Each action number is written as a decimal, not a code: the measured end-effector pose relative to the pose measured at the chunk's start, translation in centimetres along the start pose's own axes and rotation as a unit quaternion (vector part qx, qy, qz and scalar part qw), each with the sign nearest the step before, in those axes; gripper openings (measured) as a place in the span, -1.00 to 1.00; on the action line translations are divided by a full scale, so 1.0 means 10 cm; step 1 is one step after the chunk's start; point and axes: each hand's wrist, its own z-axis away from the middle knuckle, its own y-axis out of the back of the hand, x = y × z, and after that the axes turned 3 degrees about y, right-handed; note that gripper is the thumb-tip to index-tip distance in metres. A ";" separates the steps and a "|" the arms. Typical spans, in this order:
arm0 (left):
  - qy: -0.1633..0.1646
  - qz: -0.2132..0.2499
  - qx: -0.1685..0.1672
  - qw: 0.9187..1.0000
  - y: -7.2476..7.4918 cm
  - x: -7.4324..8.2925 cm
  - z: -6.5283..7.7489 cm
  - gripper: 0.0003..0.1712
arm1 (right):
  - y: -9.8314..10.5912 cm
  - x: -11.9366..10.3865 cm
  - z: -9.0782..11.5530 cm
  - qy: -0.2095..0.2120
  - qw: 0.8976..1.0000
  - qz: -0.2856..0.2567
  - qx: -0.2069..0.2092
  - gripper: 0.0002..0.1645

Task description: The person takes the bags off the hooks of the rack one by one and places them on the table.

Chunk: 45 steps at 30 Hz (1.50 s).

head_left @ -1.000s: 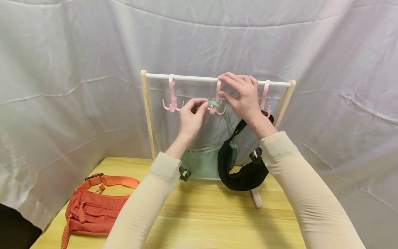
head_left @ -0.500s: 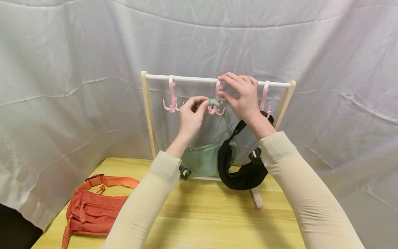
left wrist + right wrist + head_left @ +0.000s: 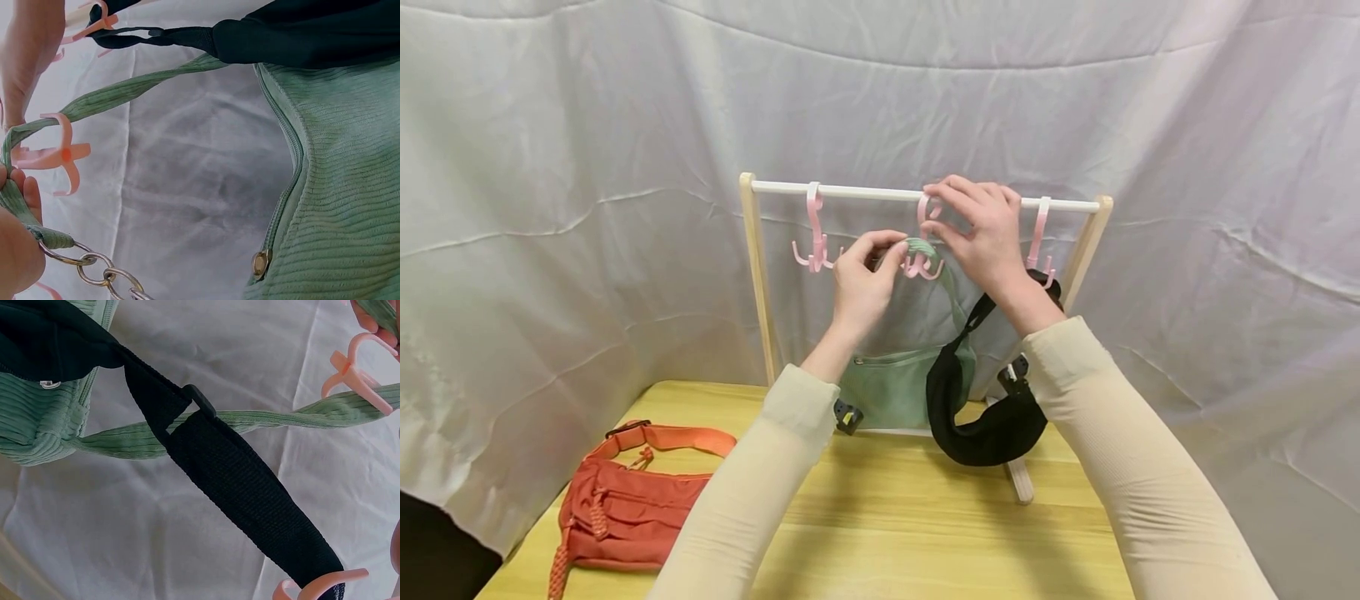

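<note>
My left hand (image 3: pixel 865 279) pinches the green strap (image 3: pixel 921 247) of a corduroy shoulder bag (image 3: pixel 891 387), near the metal ring chain (image 3: pixel 97 269) seen in the left wrist view. The strap passes over the prongs of the middle pink hook (image 3: pixel 919 268). At the rail, my right hand (image 3: pixel 985 229) grips that hook's upper part between thumb and fingers. Below hangs the green bag, partly hidden by a black bag (image 3: pixel 977 437). The black bag's strap (image 3: pixel 237 494) runs to the right-hand pink hook (image 3: pixel 1038 233).
A white rail (image 3: pixel 857 192) on wooden posts (image 3: pixel 758 283) carries the hooks. Another pink hook (image 3: pixel 815 229) hangs at the left. A red waist bag (image 3: pixel 632 517) lies on the wooden table (image 3: pixel 865 517) at the left. Behind the rack is a grey curtain (image 3: pixel 880 100).
The middle hook has turned, so its curled top shows more to the side. My left hand and the green strap have shifted slightly right. The right hand has barely moved.
</note>
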 end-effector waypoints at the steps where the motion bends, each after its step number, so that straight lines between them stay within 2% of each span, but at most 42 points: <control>1: -0.003 -0.001 0.000 1.000 0.00 0.01 0.00 -0.82 | 0.00 0.00 0.00 0.000 1.000 0.000 0.000 -0.50; 7: -0.015 -0.003 0.011 1.000 0.00 0.06 0.03 -0.83 | 0.00 -0.01 0.00 -0.003 1.000 0.004 -0.001 -0.50; 15: -0.007 0.002 0.059 0.998 -0.05 0.12 0.05 -0.83 | -0.03 -0.04 -0.01 -0.006 1.000 0.000 0.009 -0.49; 26: -0.002 0.030 0.074 0.997 -0.10 0.11 0.07 -0.83 | -0.04 -0.07 -0.02 -0.025 0.999 0.006 0.021 -0.50; 32: -0.012 0.044 0.083 0.996 -0.12 0.10 0.07 -0.83 | -0.04 -0.09 -0.02 -0.032 0.999 0.009 0.027 -0.49; 40: -0.035 0.093 0.084 0.992 -0.14 0.10 0.11 -0.81 | -0.03 -0.09 -0.03 -0.043 0.999 0.015 0.018 -0.45; 45: -0.044 0.098 0.079 0.991 -0.17 0.12 0.10 -0.80 | -0.03 -0.08 -0.04 -0.042 0.999 0.016 0.024 -0.45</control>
